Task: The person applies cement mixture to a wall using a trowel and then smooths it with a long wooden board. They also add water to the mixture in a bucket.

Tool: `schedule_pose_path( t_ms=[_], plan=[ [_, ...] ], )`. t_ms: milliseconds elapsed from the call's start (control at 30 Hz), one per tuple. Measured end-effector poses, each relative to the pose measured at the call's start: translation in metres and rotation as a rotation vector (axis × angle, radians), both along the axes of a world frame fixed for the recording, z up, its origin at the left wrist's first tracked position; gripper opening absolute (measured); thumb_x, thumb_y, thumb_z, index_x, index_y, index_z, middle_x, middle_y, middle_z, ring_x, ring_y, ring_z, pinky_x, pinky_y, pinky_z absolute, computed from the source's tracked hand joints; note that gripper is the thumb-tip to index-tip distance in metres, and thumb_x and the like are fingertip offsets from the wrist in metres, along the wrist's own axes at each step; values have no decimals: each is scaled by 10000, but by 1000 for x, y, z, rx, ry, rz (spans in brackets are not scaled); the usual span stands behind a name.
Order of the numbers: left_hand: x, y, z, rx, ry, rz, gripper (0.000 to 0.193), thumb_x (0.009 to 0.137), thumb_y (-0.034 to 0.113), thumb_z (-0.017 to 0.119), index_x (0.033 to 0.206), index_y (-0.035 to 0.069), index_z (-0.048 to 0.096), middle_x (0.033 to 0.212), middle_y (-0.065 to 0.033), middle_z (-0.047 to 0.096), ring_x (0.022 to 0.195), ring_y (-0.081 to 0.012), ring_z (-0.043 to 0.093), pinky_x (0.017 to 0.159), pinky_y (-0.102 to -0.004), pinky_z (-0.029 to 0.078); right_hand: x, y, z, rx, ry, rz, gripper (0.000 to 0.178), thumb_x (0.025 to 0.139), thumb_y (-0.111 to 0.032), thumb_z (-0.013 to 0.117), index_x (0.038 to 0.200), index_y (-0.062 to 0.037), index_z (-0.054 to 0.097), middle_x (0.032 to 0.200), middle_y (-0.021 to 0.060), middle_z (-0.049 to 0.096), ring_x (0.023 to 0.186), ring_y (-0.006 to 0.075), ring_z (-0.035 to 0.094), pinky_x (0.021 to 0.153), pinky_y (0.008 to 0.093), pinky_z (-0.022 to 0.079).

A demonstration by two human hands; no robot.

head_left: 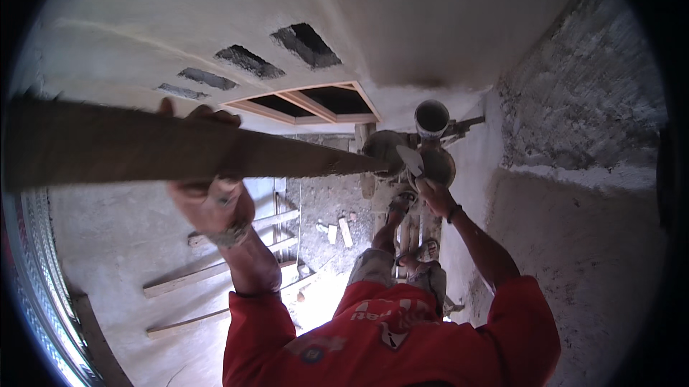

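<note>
My left hand [215, 207] is raised at the left, its fingers wrapped round a long, straight wooden board [122, 144]. The board runs from the left rim, where it looks widest, to a narrow far end near the buckets. In my right hand [435, 197] is a trowel [410, 160], its pale blade pointing up and to the left over the containers. Just beyond that hand are a round container [446, 166] and another round container [385, 144], partly behind the board's tip. A pale bucket [433, 120] stands behind them; what it holds is too dark to tell.
I stand on narrow scaffold planks [409, 236] above a floor with scattered debris [344, 230]. Long timbers [190, 278] are at the left. The plastered wall ahead has rectangular holes [247, 61] and a wooden window frame [301, 104]. A rough, partly plastered wall [585, 107] rises at the right.
</note>
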State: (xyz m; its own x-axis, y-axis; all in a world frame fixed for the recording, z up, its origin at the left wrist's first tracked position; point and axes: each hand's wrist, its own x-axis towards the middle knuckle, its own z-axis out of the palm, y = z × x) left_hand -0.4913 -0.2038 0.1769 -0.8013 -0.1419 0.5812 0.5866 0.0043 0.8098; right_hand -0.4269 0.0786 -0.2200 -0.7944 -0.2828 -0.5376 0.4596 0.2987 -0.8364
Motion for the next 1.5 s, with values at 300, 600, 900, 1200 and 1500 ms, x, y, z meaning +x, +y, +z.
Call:
schedule_pose_path(
  t_ms=[300,600,900,1200,1500],
  plan=[
    [-17,22,-24,-68,-71,198,523,748,148,737,1140,-41,446,1055,-95,553,939,-174,543,876,-297,421,20,-6,231,-26,406,-142,528,826,-179,569,1310,-22,431,601,102,581,477,161,552,503,332,480],
    [1,23,-35,-299,-17,262,330,757,148,690,1022,19,543,904,-79,621,839,-162,577,769,-302,441,52,-32,339,-220,873,59,603,800,-147,621,1320,44,382,1099,285,578,928,360,636,754,389,515],
    [21,17,-13,-101,119,348,411,821,173,611,1201,54,510,1177,-245,542,882,-320,641,812,-383,519,1,-90,45,328,464,346,454,864,-227,483,1269,-23,465,899,230,637,763,407,626,711,479,502],
    [4,5,11,149,-14,198,517,650,-2,726,1118,-54,513,1029,-180,612,866,-251,625,807,-333,497,-7,-25,-6,467,945,113,430,777,-74,575,1202,-60,509,869,166,629,702,232,620,624,377,506],
    [-1,39,-8,-209,-9,446,237,699,-15,677,911,-51,577,851,-83,604,773,-152,559,742,-260,444,61,-87,289,-205,805,-146,586,854,-207,604,1343,12,368,1125,235,593,1018,295,600,1076,408,171]
  ],
)
